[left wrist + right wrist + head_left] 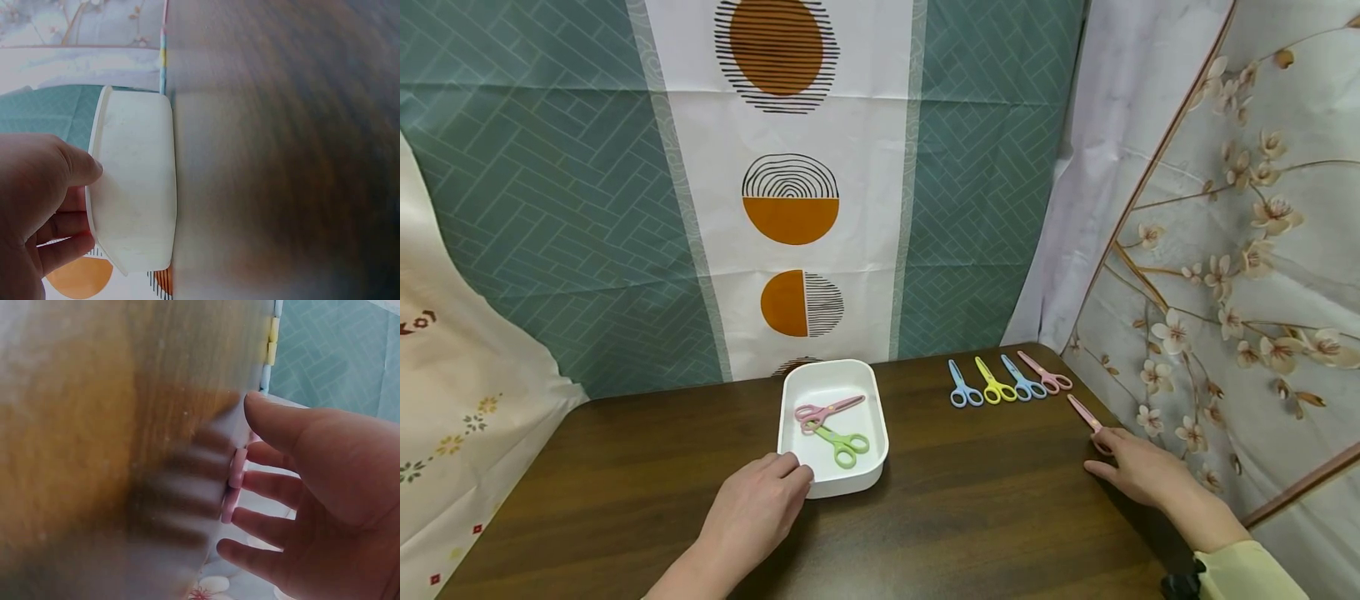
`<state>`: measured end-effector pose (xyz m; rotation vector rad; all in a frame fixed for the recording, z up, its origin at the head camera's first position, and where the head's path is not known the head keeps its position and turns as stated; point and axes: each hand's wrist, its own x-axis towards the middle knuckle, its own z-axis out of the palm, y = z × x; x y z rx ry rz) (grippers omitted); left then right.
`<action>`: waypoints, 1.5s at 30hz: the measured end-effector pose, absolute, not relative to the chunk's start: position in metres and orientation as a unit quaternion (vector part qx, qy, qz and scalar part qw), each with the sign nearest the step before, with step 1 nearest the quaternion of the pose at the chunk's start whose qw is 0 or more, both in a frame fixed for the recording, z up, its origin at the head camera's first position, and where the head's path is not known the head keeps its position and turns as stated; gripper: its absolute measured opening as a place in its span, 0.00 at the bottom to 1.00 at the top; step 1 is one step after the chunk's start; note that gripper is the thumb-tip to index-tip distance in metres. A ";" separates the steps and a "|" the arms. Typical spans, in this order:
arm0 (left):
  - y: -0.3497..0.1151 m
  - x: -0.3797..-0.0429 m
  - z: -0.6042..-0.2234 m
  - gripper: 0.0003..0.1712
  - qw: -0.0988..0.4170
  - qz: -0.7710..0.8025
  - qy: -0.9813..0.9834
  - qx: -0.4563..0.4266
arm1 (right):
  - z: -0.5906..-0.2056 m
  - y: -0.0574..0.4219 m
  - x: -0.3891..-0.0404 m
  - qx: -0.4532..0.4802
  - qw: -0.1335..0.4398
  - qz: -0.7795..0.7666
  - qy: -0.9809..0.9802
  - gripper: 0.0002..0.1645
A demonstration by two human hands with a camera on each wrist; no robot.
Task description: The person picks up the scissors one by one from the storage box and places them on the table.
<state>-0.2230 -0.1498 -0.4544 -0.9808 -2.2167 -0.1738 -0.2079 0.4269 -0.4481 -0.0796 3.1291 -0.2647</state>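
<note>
My left hand (758,504) pinches the near left rim of a white plastic tray (852,485). In the left wrist view its thumb lies on the outer wall of the tray (134,181), with the other fingers behind the rim. Pink scissors (842,406) and green scissors (844,448) lie in the tray, partly crossed. At the table's right side my right hand (1142,471) reaches over another pair of pink scissors (1082,411), covering part of the handles. Its fingers are spread in the right wrist view, the tips right at the pink handle loops (231,503).
Blue scissors (956,375), yellow scissors (987,379), more blue scissors (1018,377) and pink scissors (1037,368) lie in a row at the back right. A patterned curtain (797,292) hangs behind the brown table (970,500); flowered cloth (1210,333) borders its right edge.
</note>
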 end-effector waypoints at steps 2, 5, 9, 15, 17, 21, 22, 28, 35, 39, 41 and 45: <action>-0.150 -0.223 -0.454 0.19 0.348 -0.067 -0.855 -0.378 | -0.448 0.428 -0.209 -0.026 0.002 -0.087 0.996 0.33; -0.150 -0.224 -0.454 0.19 0.349 -0.066 -0.855 -0.378 | -0.448 0.429 -0.209 -0.029 0.002 -0.090 0.996 0.33; -0.149 -0.224 -0.455 0.19 0.349 -0.067 -0.855 -0.378 | -0.450 0.430 -0.210 -0.032 0.002 -0.090 0.995 0.34; -0.149 -0.223 -0.455 0.19 0.350 -0.068 -0.855 -0.378 | -0.451 0.429 -0.211 -0.037 -0.002 -0.093 0.995 0.33; -0.150 -0.223 -0.455 0.19 0.350 -0.067 -0.855 -0.377 | -0.451 0.429 -0.211 -0.039 -0.005 -0.095 0.995 0.34; -0.150 -0.223 -0.455 0.19 0.346 -0.066 -0.857 -0.376 | -0.452 0.429 -0.210 -0.034 -0.005 -0.094 0.995 0.37; -0.150 -0.223 -0.455 0.20 0.346 -0.065 -0.857 -0.376 | -0.453 0.429 -0.210 -0.034 -0.007 -0.092 0.995 0.38; -0.150 -0.223 -0.455 0.20 0.343 -0.062 -0.860 -0.373 | -0.454 0.427 -0.207 -0.051 -0.056 -0.081 0.994 0.36; -0.150 -0.224 -0.455 0.20 0.344 -0.062 -0.859 -0.374 | -0.443 0.412 -0.205 -0.057 -0.085 -0.075 0.992 0.41; -0.150 -0.223 -0.454 0.20 0.340 -0.060 -0.861 -0.372 | -0.441 0.400 -0.205 -0.080 -0.104 -0.066 0.989 0.41; -0.150 -0.223 -0.454 0.20 0.339 -0.058 -0.862 -0.372 | -0.441 0.395 -0.206 -0.090 -0.108 -0.064 0.988 0.41; -0.150 -0.222 -0.454 0.20 0.341 -0.058 -0.861 -0.372 | -0.440 0.383 -0.207 -0.105 -0.113 -0.059 0.986 0.41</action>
